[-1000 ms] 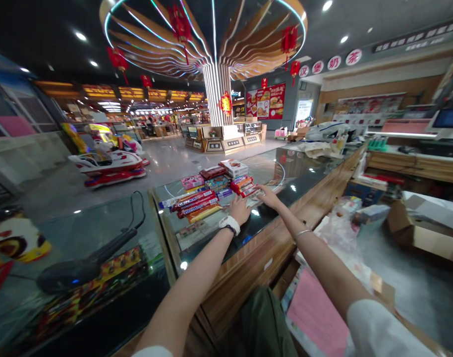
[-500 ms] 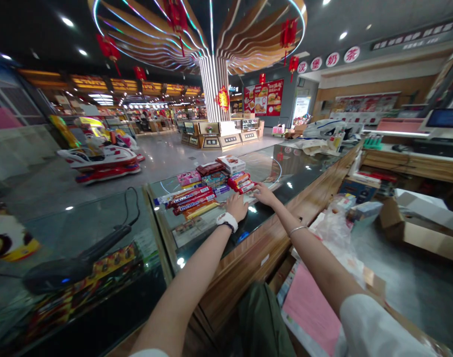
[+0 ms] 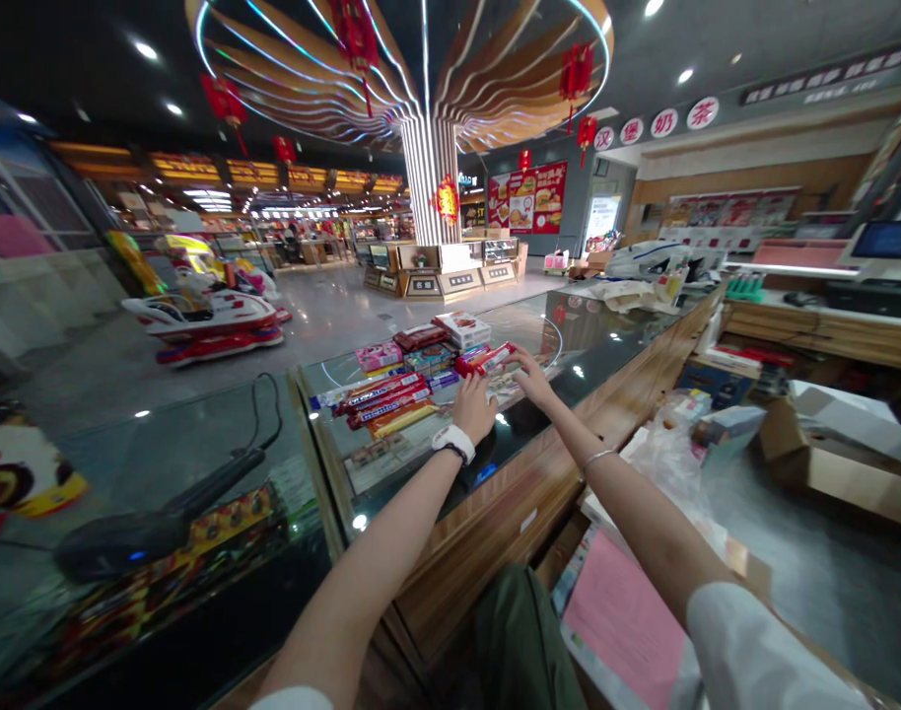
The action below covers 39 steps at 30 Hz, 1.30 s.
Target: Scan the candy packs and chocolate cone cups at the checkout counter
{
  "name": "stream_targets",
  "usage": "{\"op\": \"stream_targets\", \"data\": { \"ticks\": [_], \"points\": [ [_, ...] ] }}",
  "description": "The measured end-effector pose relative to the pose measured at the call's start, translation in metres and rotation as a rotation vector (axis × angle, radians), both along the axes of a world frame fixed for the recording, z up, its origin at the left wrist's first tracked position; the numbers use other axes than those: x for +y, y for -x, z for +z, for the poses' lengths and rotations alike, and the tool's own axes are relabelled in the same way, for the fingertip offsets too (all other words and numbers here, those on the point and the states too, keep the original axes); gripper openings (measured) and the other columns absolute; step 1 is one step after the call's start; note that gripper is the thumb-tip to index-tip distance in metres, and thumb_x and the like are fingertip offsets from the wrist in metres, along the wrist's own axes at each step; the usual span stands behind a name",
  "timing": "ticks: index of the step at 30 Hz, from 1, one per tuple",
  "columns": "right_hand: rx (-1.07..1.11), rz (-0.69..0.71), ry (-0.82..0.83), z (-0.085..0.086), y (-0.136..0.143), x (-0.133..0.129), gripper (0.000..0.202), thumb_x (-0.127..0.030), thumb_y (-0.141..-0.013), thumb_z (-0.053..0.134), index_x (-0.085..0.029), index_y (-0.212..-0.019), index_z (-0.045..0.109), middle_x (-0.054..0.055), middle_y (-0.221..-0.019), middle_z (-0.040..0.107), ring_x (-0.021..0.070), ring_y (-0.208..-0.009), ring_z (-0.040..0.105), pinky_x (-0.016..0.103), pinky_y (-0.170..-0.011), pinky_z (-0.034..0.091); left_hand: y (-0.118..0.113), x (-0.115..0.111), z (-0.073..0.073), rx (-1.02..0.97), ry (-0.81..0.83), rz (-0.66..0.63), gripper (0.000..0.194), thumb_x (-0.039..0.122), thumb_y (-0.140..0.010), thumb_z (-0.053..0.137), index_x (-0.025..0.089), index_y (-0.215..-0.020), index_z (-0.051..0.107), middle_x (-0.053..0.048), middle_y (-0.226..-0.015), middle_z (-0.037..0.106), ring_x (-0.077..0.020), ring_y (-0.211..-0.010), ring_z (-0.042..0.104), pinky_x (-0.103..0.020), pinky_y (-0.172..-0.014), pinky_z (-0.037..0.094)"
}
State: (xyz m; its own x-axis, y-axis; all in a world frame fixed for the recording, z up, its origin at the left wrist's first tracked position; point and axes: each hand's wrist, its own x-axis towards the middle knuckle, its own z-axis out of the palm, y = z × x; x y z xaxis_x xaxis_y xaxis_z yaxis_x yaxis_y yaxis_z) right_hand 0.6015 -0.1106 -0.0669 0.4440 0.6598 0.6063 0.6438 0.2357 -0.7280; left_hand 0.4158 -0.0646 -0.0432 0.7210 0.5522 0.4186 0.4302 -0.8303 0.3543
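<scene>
A short red stick-shaped candy pack (image 3: 486,360) with a pale label is tilted slightly above the glass counter, its right end higher. My right hand (image 3: 531,380) pinches that upper end between thumb and fingers. At the lower left end, the fingers of my left hand (image 3: 474,409) close on the pack; their tips are partly hidden. Left of my hands lie long red Mentos rolls (image 3: 383,399) and a yellow pack (image 3: 402,419). Behind them sit a purple pack (image 3: 443,381), a teal box (image 3: 430,357), a pink pack (image 3: 379,356), a brown pack (image 3: 421,336) and a white box (image 3: 463,328).
The glass-topped counter (image 3: 569,345) runs away to the right, with a white bag (image 3: 635,293) on it. A black handheld device (image 3: 125,542) with a cable rests on the left glass. Cardboard boxes (image 3: 857,463) and plastic bags (image 3: 664,449) stand at my right.
The red candy pack has been raised and tilted, its right end up, away from the spot where red packs lay together. My right fingers have lifted with it; the left hand stays close.
</scene>
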Motion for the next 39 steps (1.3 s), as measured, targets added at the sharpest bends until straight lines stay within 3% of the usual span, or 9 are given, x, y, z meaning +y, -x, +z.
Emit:
{"op": "stream_targets", "data": {
  "ticks": [6,14,21,27,39],
  "points": [
    [0.068,-0.015,-0.051,0.019,0.001,0.037,0.035,-0.017,-0.064,0.051,-0.021,-0.096,0.066,0.007,-0.148,0.049,0.0264,-0.142,0.038,0.045,-0.116,0.032,-0.012,0.018,0.014,-0.151,0.01,0.08,0.046,0.02,-0.09,0.048,0.018,-0.136,0.054,-0.01,-0.156,0.04,-0.0271,-0.147,0.032,-0.047,-0.121,0.026],
    [0.171,-0.037,-0.067,-0.001,0.004,0.073,0.034,-0.015,-0.059,0.049,-0.022,-0.09,0.061,0.008,-0.141,0.055,0.0261,-0.138,0.043,0.049,-0.119,0.026,-0.017,0.035,0.007,-0.137,0.072,0.16,0.036,0.022,-0.093,0.047,0.014,-0.127,0.056,-0.014,-0.155,0.042,-0.0263,-0.146,0.034,-0.045,-0.121,0.026],
    [0.22,-0.022,-0.022,-0.011,-0.001,0.08,0.034,-0.013,-0.055,0.048,-0.022,-0.087,0.056,0.01,-0.14,0.055,0.0286,-0.137,0.044,0.053,-0.115,0.034,-0.018,0.038,0.003,-0.115,0.078,0.164,0.03,0.02,-0.094,0.045,0.015,-0.12,0.058,-0.014,-0.15,0.047,-0.0267,-0.145,0.036,-0.046,-0.119,0.029],
    [0.235,-0.012,-0.011,-0.014,-0.001,0.08,0.039,-0.012,-0.054,0.049,-0.025,-0.091,0.054,0.006,-0.14,0.055,0.0277,-0.137,0.045,0.057,-0.116,0.031,-0.019,0.038,0.0,-0.11,0.046,0.153,0.031,0.02,-0.095,0.043,0.016,-0.122,0.058,-0.013,-0.153,0.045,-0.0263,-0.145,0.036,-0.045,-0.119,0.029],
    [0.221,-0.001,-0.03,-0.013,0.002,0.079,0.054,-0.01,-0.056,0.052,-0.021,-0.109,0.054,0.009,-0.139,0.054,0.0256,-0.134,0.047,0.047,-0.118,0.03,-0.018,0.038,0.0,-0.063,0.037,0.143,0.039,0.018,-0.094,0.043,0.013,-0.131,0.054,-0.014,-0.152,0.045,-0.0274,-0.146,0.034,-0.045,-0.12,0.027]
  ]
}}
